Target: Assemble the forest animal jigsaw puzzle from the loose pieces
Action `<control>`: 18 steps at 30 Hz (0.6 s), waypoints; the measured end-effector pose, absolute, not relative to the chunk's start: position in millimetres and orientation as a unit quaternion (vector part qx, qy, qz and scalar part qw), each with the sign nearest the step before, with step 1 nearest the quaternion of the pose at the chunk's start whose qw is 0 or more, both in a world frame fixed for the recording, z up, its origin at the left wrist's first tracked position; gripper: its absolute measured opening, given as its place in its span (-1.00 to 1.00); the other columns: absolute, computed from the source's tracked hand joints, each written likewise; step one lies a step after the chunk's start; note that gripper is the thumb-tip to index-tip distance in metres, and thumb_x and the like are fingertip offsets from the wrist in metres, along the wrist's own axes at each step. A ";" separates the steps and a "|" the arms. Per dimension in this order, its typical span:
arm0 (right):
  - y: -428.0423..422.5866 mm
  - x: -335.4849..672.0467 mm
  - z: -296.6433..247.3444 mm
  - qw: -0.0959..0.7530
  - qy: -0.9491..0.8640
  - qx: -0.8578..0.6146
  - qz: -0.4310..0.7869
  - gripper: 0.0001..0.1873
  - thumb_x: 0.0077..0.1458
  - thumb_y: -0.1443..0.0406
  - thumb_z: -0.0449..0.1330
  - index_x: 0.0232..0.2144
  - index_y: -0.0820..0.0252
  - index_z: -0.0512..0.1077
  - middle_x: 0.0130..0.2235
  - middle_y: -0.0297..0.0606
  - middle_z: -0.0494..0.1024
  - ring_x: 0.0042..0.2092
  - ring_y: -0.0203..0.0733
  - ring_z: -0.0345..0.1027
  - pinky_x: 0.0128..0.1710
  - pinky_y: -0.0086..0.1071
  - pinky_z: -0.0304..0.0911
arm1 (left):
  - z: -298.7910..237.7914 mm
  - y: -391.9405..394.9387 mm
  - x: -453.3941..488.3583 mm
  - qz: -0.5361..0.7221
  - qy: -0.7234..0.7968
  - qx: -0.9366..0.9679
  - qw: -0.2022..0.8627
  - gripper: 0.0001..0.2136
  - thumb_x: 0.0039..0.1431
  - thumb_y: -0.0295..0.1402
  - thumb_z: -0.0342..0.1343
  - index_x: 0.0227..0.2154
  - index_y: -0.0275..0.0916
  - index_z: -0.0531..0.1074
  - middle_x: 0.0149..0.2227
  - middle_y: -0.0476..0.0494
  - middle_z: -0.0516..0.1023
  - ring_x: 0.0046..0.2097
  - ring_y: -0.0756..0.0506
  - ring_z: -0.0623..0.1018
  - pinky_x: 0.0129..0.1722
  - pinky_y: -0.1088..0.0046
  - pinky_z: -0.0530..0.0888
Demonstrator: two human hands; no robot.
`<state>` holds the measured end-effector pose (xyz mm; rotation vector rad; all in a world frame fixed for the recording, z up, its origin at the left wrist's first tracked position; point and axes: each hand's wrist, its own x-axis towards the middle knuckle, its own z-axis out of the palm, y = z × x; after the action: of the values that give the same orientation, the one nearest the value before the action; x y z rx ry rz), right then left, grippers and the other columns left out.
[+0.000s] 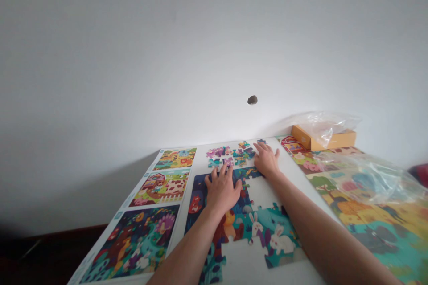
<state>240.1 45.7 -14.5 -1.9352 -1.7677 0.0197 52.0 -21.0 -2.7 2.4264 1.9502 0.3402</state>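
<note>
A partly assembled jigsaw puzzle lies flat on the white table, with gaps at its right and front. It shows white rabbits, a squirrel-like animal and dark blue forest. My left hand is over its upper left part, fingers spread, the tips reaching a pink-and-purple puzzle piece. Farther right, my right hand has its fingers apart near the puzzle's upper right edge, beside loose puzzle pieces. Whether its fingertips press on a piece is hidden. More loose pieces lie beyond my left hand.
At the left, a printed picture sheet shows three scenes. Another animal picture covers the right side, partly under clear plastic. An orange box with plastic on it stands at the back right, against a white wall.
</note>
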 end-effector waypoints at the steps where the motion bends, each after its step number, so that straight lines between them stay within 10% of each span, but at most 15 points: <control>1: 46.1 242.1 -16.0 0.256 -0.640 -0.724 0.008 -0.51 0.13 0.39 -0.02 0.10 0.05 0.37 0.24 -0.17 0.29 0.22 0.08 0.08 0.20 0.33 -0.34 | -2.6 -20.9 52.0 0.106 0.622 0.775 0.008 -0.48 0.23 -0.08 -0.12 0.23 -0.06 0.21 0.33 -0.13 0.13 0.28 -0.37 0.14 0.15 -0.08 0.19; 18: 43.8 236.4 -11.1 0.258 -0.723 -0.640 0.044 -0.76 0.09 0.32 0.11 -0.23 -0.01 0.53 -0.10 -0.30 0.57 0.08 -0.09 0.22 0.23 0.11 -0.28 | -6.2 -18.9 50.9 0.107 0.613 0.783 0.011 -0.46 0.23 -0.07 -0.14 0.24 -0.06 0.19 0.34 -0.12 0.13 0.28 -0.40 0.14 0.14 -0.14 0.17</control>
<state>236.4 43.8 -11.1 -1.7352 -1.9601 0.1192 50.9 -18.9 -6.2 2.4422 1.9120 0.3351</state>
